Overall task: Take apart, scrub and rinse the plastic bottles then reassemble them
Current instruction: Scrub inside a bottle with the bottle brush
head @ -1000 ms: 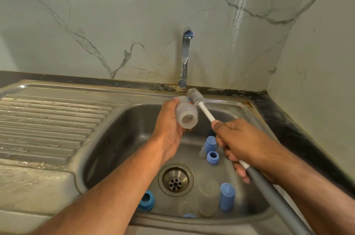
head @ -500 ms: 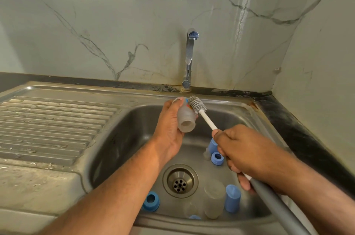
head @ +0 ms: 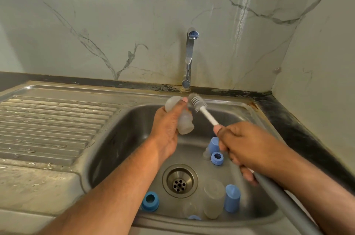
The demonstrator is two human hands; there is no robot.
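My left hand (head: pixel 168 129) grips a frosted clear plastic bottle (head: pixel 184 122) over the sink, its neck pointing down towards me. My right hand (head: pixel 244 146) holds a long bottle brush (head: pixel 206 112) by its white and grey handle. The grey bristle head rests against the bottle's upper end, beside my left fingertips. In the basin lie loose parts: a blue cap (head: pixel 217 158), a blue cover (head: pixel 232 198), a blue ring (head: pixel 149 201) and another clear bottle (head: pixel 213 198).
The steel sink (head: pixel 123 129) has a round drain (head: pixel 179 181) in its middle. A chrome tap (head: pixel 189 58) stands at the back, with no water running. A ribbed draining board (head: pixel 50 129) lies to the left. Marble walls close the back and right.
My left hand has tipped the bottle so its open mouth turned from facing me to pointing down. The brush head stays at the bottle's far end.
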